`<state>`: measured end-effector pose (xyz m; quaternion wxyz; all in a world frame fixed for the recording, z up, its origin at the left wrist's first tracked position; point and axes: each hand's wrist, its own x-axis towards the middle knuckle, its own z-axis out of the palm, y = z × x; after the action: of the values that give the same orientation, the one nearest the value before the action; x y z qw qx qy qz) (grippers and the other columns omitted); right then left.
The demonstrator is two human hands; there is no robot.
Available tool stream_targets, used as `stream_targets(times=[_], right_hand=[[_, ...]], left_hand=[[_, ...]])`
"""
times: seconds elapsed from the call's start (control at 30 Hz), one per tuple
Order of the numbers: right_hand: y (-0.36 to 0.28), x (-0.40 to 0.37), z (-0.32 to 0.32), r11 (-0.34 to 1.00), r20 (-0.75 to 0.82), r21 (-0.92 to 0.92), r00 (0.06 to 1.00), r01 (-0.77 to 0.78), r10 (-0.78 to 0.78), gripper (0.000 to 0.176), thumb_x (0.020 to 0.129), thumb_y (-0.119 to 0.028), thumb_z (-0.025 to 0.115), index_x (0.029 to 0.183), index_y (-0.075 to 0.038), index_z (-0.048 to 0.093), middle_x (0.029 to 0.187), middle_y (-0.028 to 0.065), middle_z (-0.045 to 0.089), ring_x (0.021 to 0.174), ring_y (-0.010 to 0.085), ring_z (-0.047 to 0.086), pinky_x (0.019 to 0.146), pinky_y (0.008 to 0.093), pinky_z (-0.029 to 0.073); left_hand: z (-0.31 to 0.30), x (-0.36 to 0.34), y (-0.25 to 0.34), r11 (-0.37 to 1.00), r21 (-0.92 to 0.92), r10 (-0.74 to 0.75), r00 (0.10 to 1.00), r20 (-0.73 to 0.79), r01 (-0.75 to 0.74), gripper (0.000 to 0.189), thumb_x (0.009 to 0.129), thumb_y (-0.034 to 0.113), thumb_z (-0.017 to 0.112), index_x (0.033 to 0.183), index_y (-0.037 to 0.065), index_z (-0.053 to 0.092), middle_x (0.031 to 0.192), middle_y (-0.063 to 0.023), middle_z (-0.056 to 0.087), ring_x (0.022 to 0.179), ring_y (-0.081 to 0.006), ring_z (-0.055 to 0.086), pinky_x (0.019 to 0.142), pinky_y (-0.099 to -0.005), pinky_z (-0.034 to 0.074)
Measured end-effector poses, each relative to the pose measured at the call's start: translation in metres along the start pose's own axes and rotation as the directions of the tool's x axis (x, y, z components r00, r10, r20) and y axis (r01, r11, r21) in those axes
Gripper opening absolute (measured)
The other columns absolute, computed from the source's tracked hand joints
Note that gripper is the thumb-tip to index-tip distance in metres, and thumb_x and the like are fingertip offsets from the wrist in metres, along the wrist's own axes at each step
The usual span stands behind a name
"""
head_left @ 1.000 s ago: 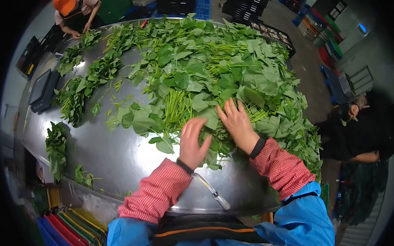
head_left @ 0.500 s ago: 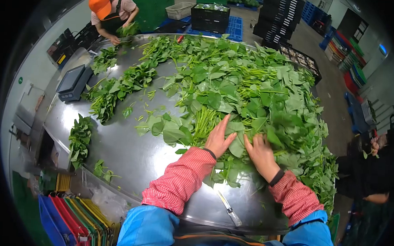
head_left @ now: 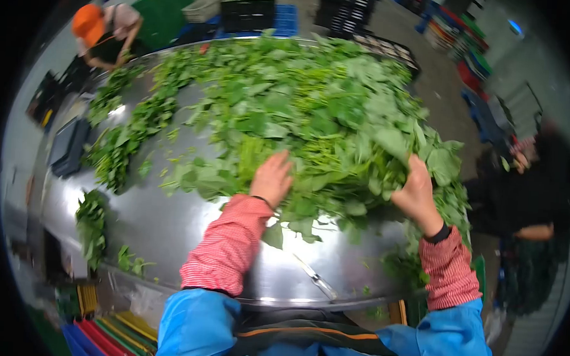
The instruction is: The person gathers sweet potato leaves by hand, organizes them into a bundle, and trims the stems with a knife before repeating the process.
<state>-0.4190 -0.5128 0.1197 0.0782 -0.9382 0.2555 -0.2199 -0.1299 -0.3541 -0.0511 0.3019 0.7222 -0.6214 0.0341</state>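
Observation:
A broad heap of leafy green stems [head_left: 313,109] covers much of the metal table. My left hand [head_left: 273,179] lies on the heap's near edge beside a bunch of pale stems [head_left: 252,152], its fingers apart and slightly blurred. Farther right, my right hand [head_left: 419,195] is closed on some leafy greens [head_left: 394,144] at the heap's right side; its fingertips are partly hidden by leaves. A knife [head_left: 315,278] with a clear handle lies on the bare metal near the table's front edge, between my forearms.
Smaller bunches of greens [head_left: 92,227] lie along the left of the metal table [head_left: 161,236], near a dark scale [head_left: 71,146]. A co-worker in an orange cap [head_left: 88,26] stands at the far left corner. Coloured crates [head_left: 109,339] stand below the front left edge.
My hands have moved apart: the right one went right and up with greens, the left one stayed by the stems. The camera view has shifted, so the table appears farther left.

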Motion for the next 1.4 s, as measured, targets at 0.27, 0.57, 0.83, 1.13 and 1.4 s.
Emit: stream_targets(times=[0.27, 0.57, 0.83, 1.13, 1.4], right_hand=[[0.099, -0.089, -0.072, 0.017, 0.111, 0.985, 0.714, -0.17, 0.692, 0.04, 0.082, -0.025, 0.069, 0.113, -0.003, 0.059, 0.1, 0.0039, 0.065, 0.089, 0.0151, 0.062, 0.078, 0.0301, 0.052], [0.06, -0.164, -0.038, -0.266, 0.326, 0.944, 0.666, -0.194, 0.671, 0.044, 0.084, -0.027, 0.065, 0.12, -0.003, 0.056, 0.108, 0.0056, 0.065, 0.093, 0.0154, 0.064, 0.082, 0.0318, 0.053], [-0.091, -0.096, 0.014, 0.052, 0.396, 0.894, 0.838, -0.446, 0.374, 0.064, 0.083, -0.025, 0.07, 0.133, -0.001, 0.038, 0.121, 0.0081, 0.053, 0.111, 0.0157, 0.049, 0.097, 0.0302, 0.039], [-0.178, -0.061, 0.042, 0.955, 0.163, 0.242, 0.978, -0.171, 0.133, 0.065, 0.08, -0.054, 0.058, 0.107, 0.005, 0.06, 0.115, 0.0246, 0.05, 0.112, 0.039, 0.044, 0.096, 0.0467, 0.033], [-0.216, -0.04, 0.06, 0.972, 0.215, 0.234, 0.974, 0.022, -0.074, 0.064, 0.078, -0.055, 0.059, 0.095, 0.006, 0.061, 0.096, 0.0221, 0.051, 0.101, 0.0369, 0.048, 0.089, 0.0436, 0.036]], left_hand=[[0.012, 0.001, -0.006, 0.998, 0.002, -0.055, 0.993, 0.102, 0.055, 0.037, 0.084, 0.018, 0.056, 0.12, 0.009, 0.056, 0.139, -0.0109, 0.044, 0.131, -0.0314, 0.037, 0.107, -0.0429, 0.031], [-0.062, 0.04, 0.103, 0.794, -0.594, -0.07, 0.99, 0.125, 0.132, 0.056, 0.081, 0.028, 0.067, 0.129, 0.005, 0.049, 0.132, -0.0168, 0.049, 0.124, -0.0298, 0.045, 0.105, -0.0405, 0.034], [-0.054, -0.003, 0.193, 0.33, -0.849, 0.185, 0.854, 0.486, 0.412, 0.098, 0.063, 0.025, 0.087, 0.136, -0.001, 0.028, 0.129, -0.0169, 0.049, 0.119, -0.0251, 0.05, 0.1, -0.0354, 0.041], [-0.07, -0.078, 0.131, -0.06, -0.892, -0.028, 0.892, 0.45, 0.448, 0.063, 0.073, 0.006, 0.074, 0.129, 0.004, 0.046, 0.124, -0.0092, 0.054, 0.108, -0.0217, 0.056, 0.093, -0.0351, 0.046], [-0.13, -0.108, 0.105, -0.484, -0.694, -0.043, 0.778, 0.627, 0.532, 0.062, 0.075, 0.005, 0.07, 0.131, 0.005, 0.044, 0.123, -0.0089, 0.055, 0.108, -0.0208, 0.057, 0.092, -0.0353, 0.048]])
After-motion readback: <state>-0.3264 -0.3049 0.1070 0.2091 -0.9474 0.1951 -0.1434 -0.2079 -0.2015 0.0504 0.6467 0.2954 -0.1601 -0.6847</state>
